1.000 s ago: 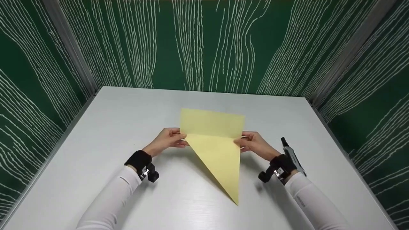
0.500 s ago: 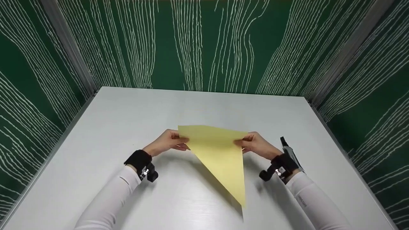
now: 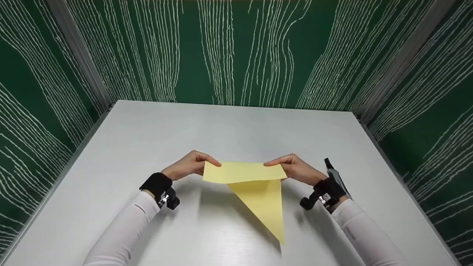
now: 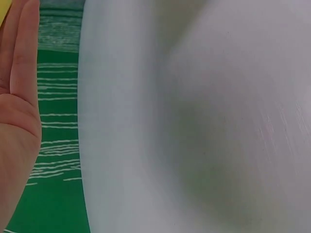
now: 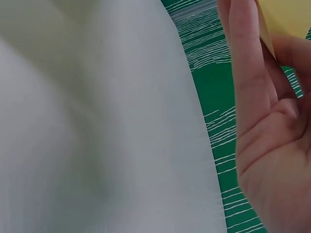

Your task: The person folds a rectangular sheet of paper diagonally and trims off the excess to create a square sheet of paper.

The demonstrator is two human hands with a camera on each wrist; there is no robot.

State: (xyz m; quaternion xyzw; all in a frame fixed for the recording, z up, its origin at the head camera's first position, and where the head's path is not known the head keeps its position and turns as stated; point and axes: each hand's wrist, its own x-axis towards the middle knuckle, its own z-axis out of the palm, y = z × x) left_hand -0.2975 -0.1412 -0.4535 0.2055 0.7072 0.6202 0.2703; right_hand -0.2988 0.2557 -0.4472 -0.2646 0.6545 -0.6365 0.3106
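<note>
A sheet of yellow paper (image 3: 262,203) is held up over the white table, its upper part folded down toward me as a band across the front. Below that band the paper narrows to a point at the lower right. At the fold's left end my left hand (image 3: 190,164) pinches the top edge, thumb in front. My right hand (image 3: 297,169) pinches the same edge at its right end. Only a corner of the paper (image 4: 4,8) enters the left wrist view; in the right wrist view the paper lies between thumb and fingers of the right hand (image 5: 272,121).
The white table (image 3: 147,129) extends around the hands, with the paper's shadow on it. Green panels with pale wavy lines (image 3: 314,55) rise behind and at both sides, joined by grey corner posts. Black straps with small cameras sit on both wrists.
The paper's upper part stood up behind the hands; it has tipped forward and now hangs folded down in front. Both hands have shifted to the top edge of the fold.
</note>
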